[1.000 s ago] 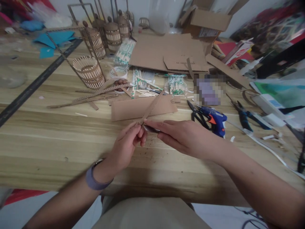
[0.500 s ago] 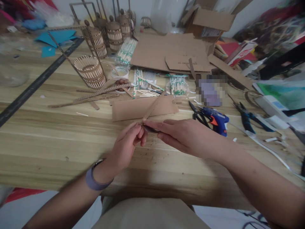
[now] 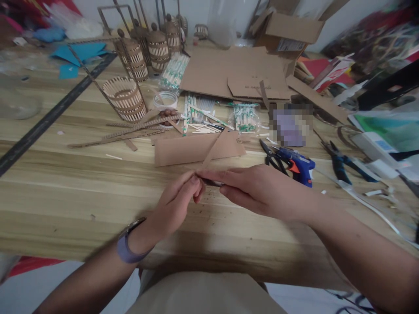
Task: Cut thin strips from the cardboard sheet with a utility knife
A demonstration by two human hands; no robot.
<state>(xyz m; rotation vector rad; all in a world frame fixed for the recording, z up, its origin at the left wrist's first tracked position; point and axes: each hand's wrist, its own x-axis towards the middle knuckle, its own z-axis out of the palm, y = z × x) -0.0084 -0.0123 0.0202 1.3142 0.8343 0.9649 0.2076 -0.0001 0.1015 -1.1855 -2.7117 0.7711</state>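
My left hand (image 3: pixel 176 198) is closed at the near end of a narrow brown cardboard strip (image 3: pixel 214 148), pinching it just above the table. The strip slants away to the upper right, across a flat cardboard piece (image 3: pixel 176 150). My right hand (image 3: pixel 258 189) is closed around a dark, slim tool (image 3: pixel 212 182), its index finger stretched along the top. The tool's tip meets the fingers of my left hand; its exact kind is hidden by the grip. Small dark crumbs (image 3: pixel 212 209) are scattered on the wood beneath.
To the right lie black-handled scissors (image 3: pixel 275 158), a blue glue gun (image 3: pixel 299 165) and pliers (image 3: pixel 342 163). Wrapped sticks (image 3: pixel 244 117), a tape roll (image 3: pixel 165 100) and cardboard sheets (image 3: pixel 212 69) are behind. A slatted basket (image 3: pixel 124 98) and several lidded ones stand back left.
Both hands have shifted slightly toward me, the right one also a little to the right. The strip's near end has come down with my left fingers, which curl more tightly over it.
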